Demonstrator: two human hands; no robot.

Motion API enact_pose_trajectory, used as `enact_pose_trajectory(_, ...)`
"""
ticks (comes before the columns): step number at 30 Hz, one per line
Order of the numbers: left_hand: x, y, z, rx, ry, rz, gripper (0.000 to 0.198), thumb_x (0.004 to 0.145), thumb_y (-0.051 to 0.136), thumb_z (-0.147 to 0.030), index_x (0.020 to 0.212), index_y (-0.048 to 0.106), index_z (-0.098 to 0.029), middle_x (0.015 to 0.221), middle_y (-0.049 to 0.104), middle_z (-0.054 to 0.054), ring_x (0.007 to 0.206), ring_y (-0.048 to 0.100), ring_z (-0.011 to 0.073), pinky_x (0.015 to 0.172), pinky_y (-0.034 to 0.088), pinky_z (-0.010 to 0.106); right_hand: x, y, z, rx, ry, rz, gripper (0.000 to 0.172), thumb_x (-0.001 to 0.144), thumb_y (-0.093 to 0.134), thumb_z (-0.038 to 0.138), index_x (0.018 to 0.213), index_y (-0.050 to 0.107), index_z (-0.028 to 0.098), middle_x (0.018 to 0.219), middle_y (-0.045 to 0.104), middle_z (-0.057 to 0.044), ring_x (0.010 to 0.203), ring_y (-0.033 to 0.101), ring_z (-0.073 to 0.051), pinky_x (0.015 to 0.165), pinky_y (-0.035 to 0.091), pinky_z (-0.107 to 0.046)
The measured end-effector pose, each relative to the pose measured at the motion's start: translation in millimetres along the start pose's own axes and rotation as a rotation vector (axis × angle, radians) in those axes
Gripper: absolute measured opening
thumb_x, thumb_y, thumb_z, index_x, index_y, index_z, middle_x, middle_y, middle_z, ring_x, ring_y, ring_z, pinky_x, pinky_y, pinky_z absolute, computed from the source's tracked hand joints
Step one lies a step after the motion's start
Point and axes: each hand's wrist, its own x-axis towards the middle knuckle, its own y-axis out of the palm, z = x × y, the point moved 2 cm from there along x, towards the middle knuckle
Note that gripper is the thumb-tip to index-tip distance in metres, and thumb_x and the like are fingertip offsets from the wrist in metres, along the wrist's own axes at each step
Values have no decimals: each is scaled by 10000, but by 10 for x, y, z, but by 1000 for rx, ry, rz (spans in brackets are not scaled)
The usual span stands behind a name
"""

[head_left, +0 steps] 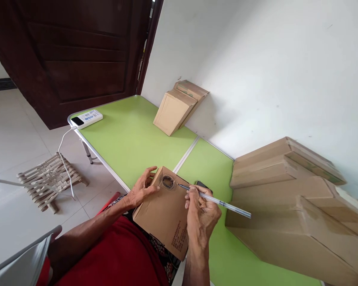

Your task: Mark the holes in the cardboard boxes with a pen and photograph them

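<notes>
Carton [164, 214]: boxy brown cardboard, dark ring [168, 182]
Right hand [201, 210]: grip pinching slender translucent pen [226, 205]
Left hand [142, 190]: grip pinching carton's edge

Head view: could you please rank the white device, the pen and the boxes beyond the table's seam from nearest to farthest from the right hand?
1. Pen, held in the right hand.
2. Boxes, beyond the seam, by the wall.
3. White device, left corner of the table.
</notes>
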Motion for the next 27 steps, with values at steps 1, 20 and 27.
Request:
enact_pose_trajectory(1,-2,0,-1,3,3,3,809,806,752,-447,1508,417,-227,1392,612,158,1235,635,348,1016,504,471,43,39,16,13,1,24,469,926,643,651,972,690,187,670,660,-21,550,587,-165,502,481,-272)
enact_pose_trajectory(20,-53,-121,-70,5,22,143,769,813,726,-411,1522,463,-271,1420,634,117,1311,597,364,1087,467,517,1196,197,-428,-560,456,475,249,1017,699,391,1120,694,164,1050,718,-41,844,700,-159,763,615,-336)
enact_pose_trajectory(27,-53,-117,-95,1,14,133,765,821,728,-414,1519,459,-255,1419,635,130,1316,596,373,1085,469,525,1194,236,-488,-629,467,516,255,1018,695,414,1095,704,172,1051,725,-50,849,700,-158,778,613,-336)
